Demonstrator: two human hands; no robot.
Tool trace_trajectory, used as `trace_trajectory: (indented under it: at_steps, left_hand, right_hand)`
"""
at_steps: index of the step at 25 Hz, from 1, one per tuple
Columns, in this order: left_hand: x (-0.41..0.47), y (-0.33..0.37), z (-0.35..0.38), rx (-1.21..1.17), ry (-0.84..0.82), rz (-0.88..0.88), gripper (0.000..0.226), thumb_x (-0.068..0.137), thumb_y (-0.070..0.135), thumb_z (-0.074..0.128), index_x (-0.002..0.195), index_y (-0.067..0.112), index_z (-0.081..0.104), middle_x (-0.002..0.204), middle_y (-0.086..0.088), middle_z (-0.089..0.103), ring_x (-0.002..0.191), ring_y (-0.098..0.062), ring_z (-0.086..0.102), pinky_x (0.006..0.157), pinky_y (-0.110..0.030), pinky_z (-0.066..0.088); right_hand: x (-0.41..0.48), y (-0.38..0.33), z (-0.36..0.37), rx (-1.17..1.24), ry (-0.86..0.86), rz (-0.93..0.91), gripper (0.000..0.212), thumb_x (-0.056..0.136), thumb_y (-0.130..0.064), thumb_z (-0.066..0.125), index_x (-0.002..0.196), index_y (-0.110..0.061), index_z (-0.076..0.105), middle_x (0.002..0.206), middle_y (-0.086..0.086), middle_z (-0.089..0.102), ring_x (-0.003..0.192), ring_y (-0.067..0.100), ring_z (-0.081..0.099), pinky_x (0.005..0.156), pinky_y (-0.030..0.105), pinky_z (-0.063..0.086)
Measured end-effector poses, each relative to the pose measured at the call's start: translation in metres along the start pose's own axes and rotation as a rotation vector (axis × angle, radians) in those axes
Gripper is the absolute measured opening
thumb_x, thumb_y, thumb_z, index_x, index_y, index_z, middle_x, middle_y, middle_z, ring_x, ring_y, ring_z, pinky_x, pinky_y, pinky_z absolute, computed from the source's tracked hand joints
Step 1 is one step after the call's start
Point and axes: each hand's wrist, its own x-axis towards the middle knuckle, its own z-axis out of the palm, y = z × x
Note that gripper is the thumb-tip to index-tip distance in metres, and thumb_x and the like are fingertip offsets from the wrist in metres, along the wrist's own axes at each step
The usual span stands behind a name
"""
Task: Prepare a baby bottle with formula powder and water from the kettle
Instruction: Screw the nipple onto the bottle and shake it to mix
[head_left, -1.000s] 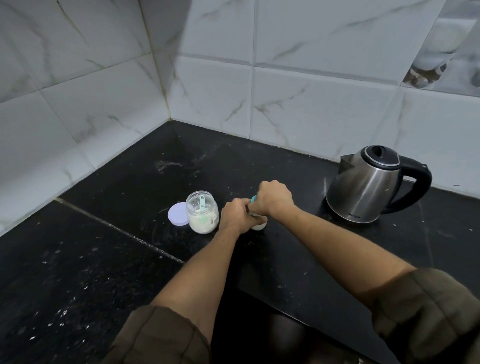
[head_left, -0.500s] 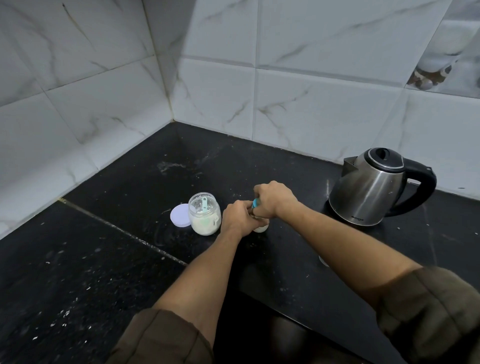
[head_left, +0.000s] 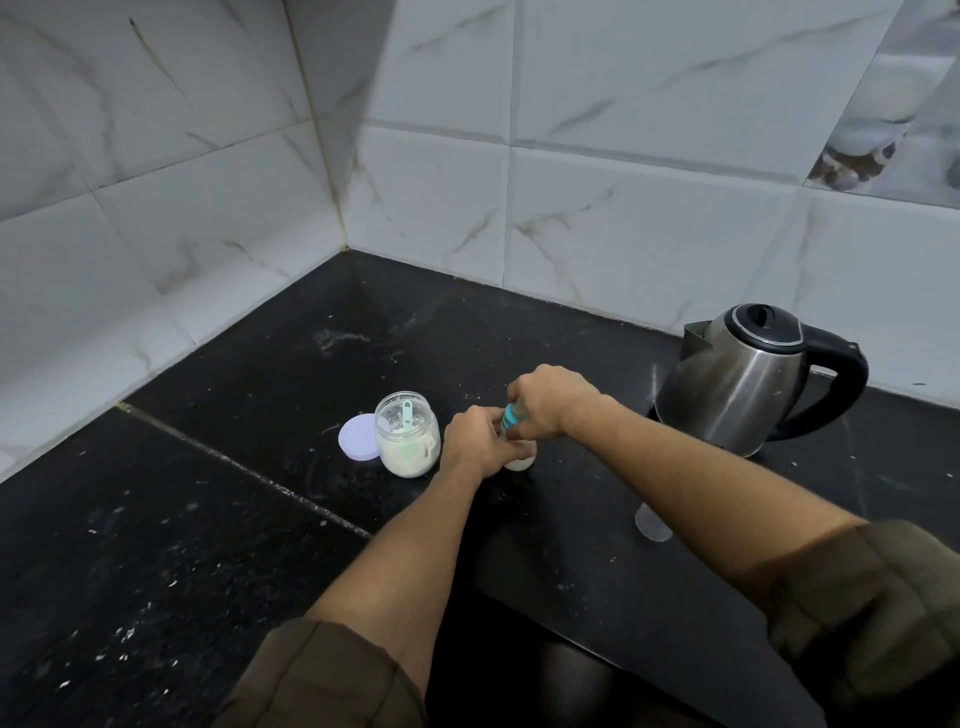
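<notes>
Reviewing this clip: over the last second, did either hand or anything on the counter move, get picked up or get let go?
No visible change. The left hand holds the bottle on the counter while the right hand grips its teal collar, just as before. The open powder jar, its lid and the kettle stay put; only the camera shifted slightly.

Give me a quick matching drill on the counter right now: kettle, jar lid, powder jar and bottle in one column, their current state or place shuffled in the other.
Things:
1. kettle
2. jar lid
3. powder jar
4. bottle

States:
A. open, with a scoop standing inside
B. gripped by both the left hand and the right hand
C. lying flat on the counter, against the jar's left side
D. standing at the right, lid closed

Pairs: 1-D, 2-C, 3-A, 4-B
</notes>
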Motion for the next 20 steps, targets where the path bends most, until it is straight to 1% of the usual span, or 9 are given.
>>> trace_trajectory:
  at_steps: [4,6,9,11,13,15,16,18,20]
  left_hand:
    - [0.0,0.0,0.004,0.009,0.025,0.003,0.025,0.066,0.042,0.087,0.083,0.027,0.076,0.072,0.009,0.073,0.076,-0.013,0.069,0.067,-0.029,0.051]
    - [-0.001,0.0,0.007,-0.001,0.045,0.002,0.023,0.066,0.042,0.087,0.077,0.028,0.073,0.067,0.009,0.07,0.073,-0.013,0.066,0.064,-0.029,0.045]
    - [-0.001,-0.002,0.007,0.029,0.05,0.006,0.025,0.071,0.04,0.085,0.068,0.031,0.062,0.065,0.01,0.065,0.074,-0.016,0.063,0.067,-0.028,0.042]
    - [0.0,-0.004,0.007,0.017,0.042,0.006,0.022,0.07,0.039,0.085,0.071,0.031,0.064,0.068,0.01,0.067,0.079,-0.017,0.067,0.069,-0.029,0.046]
    - [0.003,-0.008,0.009,-0.033,0.038,0.006,0.026,0.064,0.045,0.088,0.078,0.029,0.072,0.071,0.011,0.073,0.083,-0.014,0.072,0.072,-0.032,0.054]
    - [0.002,-0.01,0.011,-0.059,0.046,0.018,0.036,0.063,0.052,0.089,0.086,0.029,0.075,0.077,0.012,0.075,0.083,-0.01,0.073,0.075,-0.033,0.057]
    - [0.002,-0.01,0.012,-0.062,0.055,0.025,0.038,0.064,0.054,0.089,0.089,0.028,0.075,0.081,0.011,0.076,0.084,-0.01,0.072,0.077,-0.033,0.057]
    - [0.0,-0.007,0.014,-0.059,0.074,0.039,0.046,0.065,0.051,0.091,0.101,0.028,0.076,0.093,0.009,0.078,0.091,-0.011,0.071,0.084,-0.035,0.057]
    - [-0.002,-0.004,0.018,-0.05,0.073,0.058,0.052,0.065,0.049,0.093,0.109,0.026,0.076,0.099,0.008,0.078,0.096,-0.013,0.07,0.086,-0.033,0.055]
  right_hand:
    - [-0.001,-0.011,0.0,-0.008,0.054,0.049,0.032,0.083,-0.037,0.069,0.105,-0.013,0.067,0.076,0.0,0.05,0.076,0.023,0.06,0.063,0.034,0.048]
    - [-0.003,-0.014,0.006,0.065,0.086,0.114,0.026,0.081,-0.034,0.069,0.096,-0.012,0.065,0.073,0.0,0.052,0.072,0.022,0.059,0.061,0.033,0.049]
    - [-0.005,-0.023,0.014,0.18,0.157,0.225,0.021,0.083,-0.031,0.068,0.08,-0.014,0.057,0.073,0.001,0.055,0.06,0.016,0.052,0.054,0.03,0.044]
    - [-0.005,-0.025,0.014,0.207,0.147,0.268,0.023,0.083,-0.034,0.071,0.087,-0.014,0.06,0.077,0.001,0.058,0.062,0.017,0.054,0.056,0.031,0.046]
    - [-0.007,-0.016,0.009,0.319,0.047,0.289,0.042,0.078,-0.038,0.078,0.108,-0.013,0.065,0.086,0.004,0.067,0.067,0.02,0.062,0.061,0.033,0.055]
    - [-0.015,0.004,0.001,0.583,-0.122,0.309,0.067,0.072,-0.03,0.086,0.13,-0.014,0.055,0.085,0.007,0.072,0.062,0.022,0.067,0.058,0.033,0.06]
    - [-0.022,0.016,-0.002,0.687,-0.182,0.329,0.075,0.073,-0.023,0.086,0.138,-0.013,0.05,0.083,0.009,0.072,0.061,0.022,0.066,0.054,0.031,0.058]
    - [-0.035,0.038,-0.002,0.694,-0.171,0.41,0.059,0.083,-0.013,0.076,0.137,-0.009,0.054,0.087,0.011,0.07,0.065,0.023,0.067,0.052,0.029,0.057]
    - [-0.05,0.052,0.006,0.556,-0.078,0.528,0.036,0.088,-0.016,0.067,0.123,-0.009,0.066,0.093,0.012,0.072,0.074,0.027,0.074,0.063,0.035,0.064]
